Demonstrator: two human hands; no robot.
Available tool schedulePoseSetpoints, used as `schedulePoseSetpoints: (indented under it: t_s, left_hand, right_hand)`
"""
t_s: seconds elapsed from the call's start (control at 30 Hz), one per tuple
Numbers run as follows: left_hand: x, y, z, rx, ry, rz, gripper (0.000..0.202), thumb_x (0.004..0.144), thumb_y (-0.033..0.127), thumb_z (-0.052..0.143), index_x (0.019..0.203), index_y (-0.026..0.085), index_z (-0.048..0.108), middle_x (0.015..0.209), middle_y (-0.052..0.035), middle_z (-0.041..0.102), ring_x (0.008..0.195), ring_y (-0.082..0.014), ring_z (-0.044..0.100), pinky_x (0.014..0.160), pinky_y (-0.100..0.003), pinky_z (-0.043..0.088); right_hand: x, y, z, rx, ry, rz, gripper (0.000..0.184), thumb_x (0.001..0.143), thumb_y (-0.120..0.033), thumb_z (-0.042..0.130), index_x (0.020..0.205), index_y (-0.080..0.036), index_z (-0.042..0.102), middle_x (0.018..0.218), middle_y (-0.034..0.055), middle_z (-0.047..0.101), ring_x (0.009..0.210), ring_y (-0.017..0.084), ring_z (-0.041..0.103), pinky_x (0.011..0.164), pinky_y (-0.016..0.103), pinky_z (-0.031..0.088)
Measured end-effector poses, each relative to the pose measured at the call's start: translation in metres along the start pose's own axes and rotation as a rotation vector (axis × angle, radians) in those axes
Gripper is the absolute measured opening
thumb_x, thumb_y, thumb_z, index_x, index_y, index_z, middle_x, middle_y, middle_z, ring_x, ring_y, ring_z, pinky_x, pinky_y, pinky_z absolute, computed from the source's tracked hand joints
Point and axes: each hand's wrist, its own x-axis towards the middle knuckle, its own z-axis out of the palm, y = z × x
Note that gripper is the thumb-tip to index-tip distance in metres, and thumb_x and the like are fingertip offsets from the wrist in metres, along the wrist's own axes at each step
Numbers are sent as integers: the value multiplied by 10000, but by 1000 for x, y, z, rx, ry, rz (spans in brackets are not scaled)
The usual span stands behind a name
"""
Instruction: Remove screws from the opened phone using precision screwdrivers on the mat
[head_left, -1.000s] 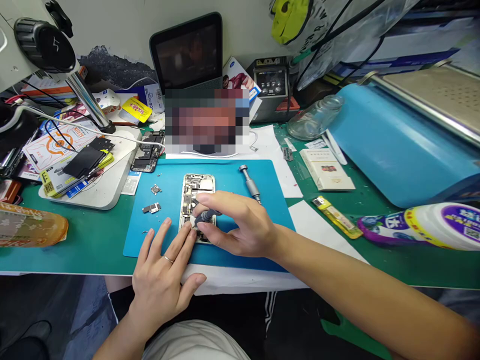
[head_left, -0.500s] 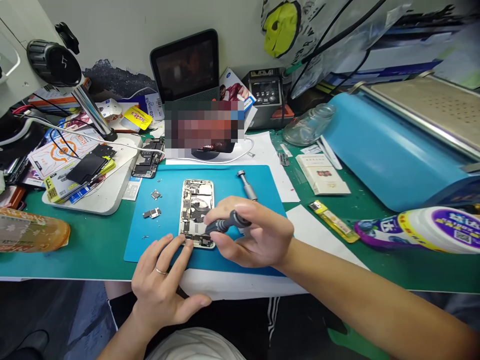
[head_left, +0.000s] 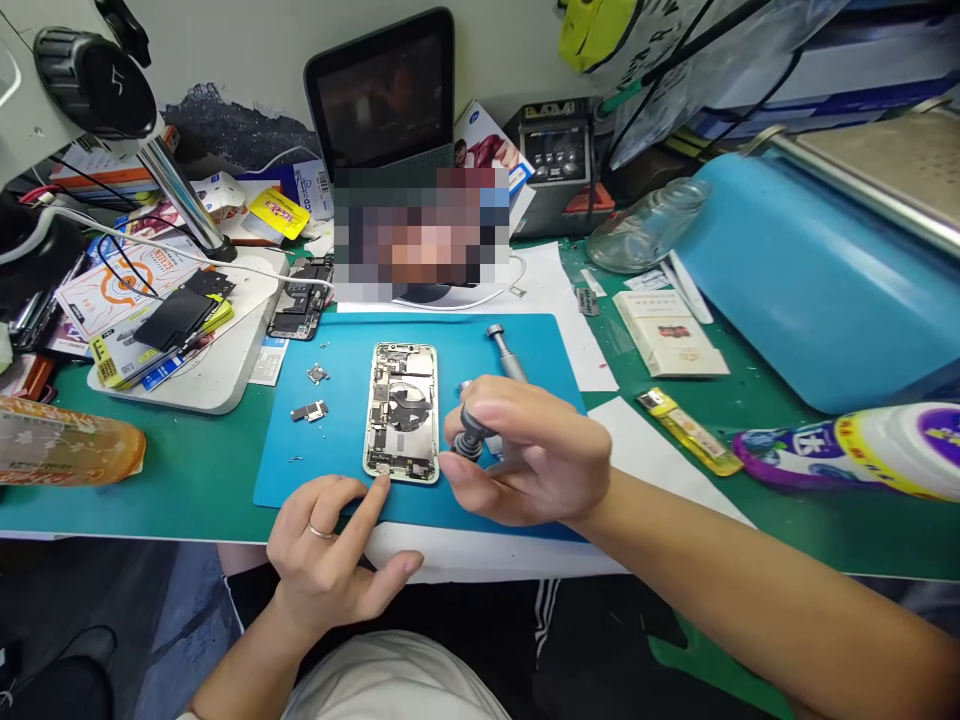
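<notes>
An opened phone (head_left: 405, 415) lies on the blue mat (head_left: 345, 340), its boards and a round coil bare. My left hand (head_left: 334, 540) rests at the mat's front edge, its index fingertip touching the phone's lower left corner, thumb spread away. Pinched in my right hand (head_left: 540, 455) is a dark grey screwdriver (head_left: 471, 435), held just right of the phone; its tip is hidden from view. Left of the phone are a small metal bracket (head_left: 309, 411), another small part (head_left: 318, 373) and several tiny screws. A second, silver screwdriver (head_left: 507, 352) lies behind my right hand.
A second opened phone (head_left: 300, 300) sits beside the white microscope base (head_left: 247, 350). A tablet-like screen (head_left: 382, 95) stands at the back. To the right are a cigarette box (head_left: 667, 335), a yellow packet (head_left: 690, 432) and a purple-and-white bottle (head_left: 847, 450). An orange cup (head_left: 71, 440) is at left.
My right hand has drawn the screwdriver rightward off the phone. My left fingers have pulled back and curled, leaving the index fingertip at the phone's edge. The camera view has shifted slightly.
</notes>
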Motion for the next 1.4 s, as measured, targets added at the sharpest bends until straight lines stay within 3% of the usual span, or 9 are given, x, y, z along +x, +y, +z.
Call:
schedulePoseSetpoints:
  t_s: [0.27, 0.5, 0.63, 0.7, 0.87, 1.0, 1.23, 1.4]
  left_hand:
    - [0, 0, 1, 6, -6, -10, 426, 1003, 470, 594, 1198, 124, 748, 977, -126, 715, 933, -249, 652, 872, -382, 546]
    - [-1, -1, -1, 29, -8, 1, 386, 1005, 421, 607, 1201, 117, 743, 1004, -130, 704, 957, -256, 648, 893, -386, 531]
    - [-1, 0, -1, 40, -5, -21, 311, 1007, 345, 609, 1176, 124, 748, 998, -115, 704, 966, -247, 647, 909, -371, 517]
    - [-1, 0, 0, 51, -1, -19, 295, 1002, 323, 615, 1175, 124, 748, 997, -112, 705, 967, -246, 646, 908, -369, 515]
    - [-1, 0, 0, 64, -1, -9, 276, 986, 303, 639, 1172, 130, 748, 1003, -113, 711, 960, -250, 648, 895, -371, 518]
    - [0, 0, 1, 67, 3, -10, 268, 975, 294, 657, 1170, 136, 750, 1006, -113, 717, 960, -252, 656, 887, -372, 528]
    - [-2, -2, 2, 78, 6, 1, 271, 959, 285, 675, 1167, 130, 755, 1020, -120, 727, 966, -259, 670, 892, -381, 537]
    - [-2, -3, 2, 88, 5, 15, 281, 955, 289, 685, 1186, 141, 746, 1023, -115, 734, 962, -255, 678, 894, -377, 549]
  right_hand:
    - [-5, 7, -6, -107, -42, 132, 638, 879, -94, 619, 1466, -268, 436, 1080, 51, 714, 556, 116, 601, 482, 280, 549]
    - [-2, 27, -17, -205, -86, 275, 582, 935, -103, 582, 1445, -308, 391, 1166, 49, 667, 737, 144, 720, 637, 300, 627]
    - [4, 32, -26, -319, -199, 266, 591, 969, -141, 596, 1489, -267, 344, 1058, 39, 722, 799, 176, 747, 771, 339, 648]
    - [9, 34, -33, -380, -258, 251, 502, 993, -164, 597, 1447, -243, 397, 1042, 48, 744, 844, 191, 761, 799, 340, 641]
    - [19, 43, -49, -536, -435, 177, 175, 1023, -181, 566, 1198, -190, 568, 997, 67, 763, 871, 212, 738, 793, 336, 602]
    - [21, 50, -59, -603, -605, 244, 118, 1018, -176, 533, 1080, -160, 632, 954, 87, 738, 839, 229, 707, 713, 328, 554]
    - [27, 50, -76, -462, -847, 500, 163, 984, -187, 523, 1035, -205, 677, 1038, 90, 705, 886, 230, 677, 700, 314, 503]
    - [27, 54, -85, -300, -932, 533, 167, 917, -125, 527, 976, -218, 652, 1070, 86, 682, 1017, 258, 632, 807, 362, 517]
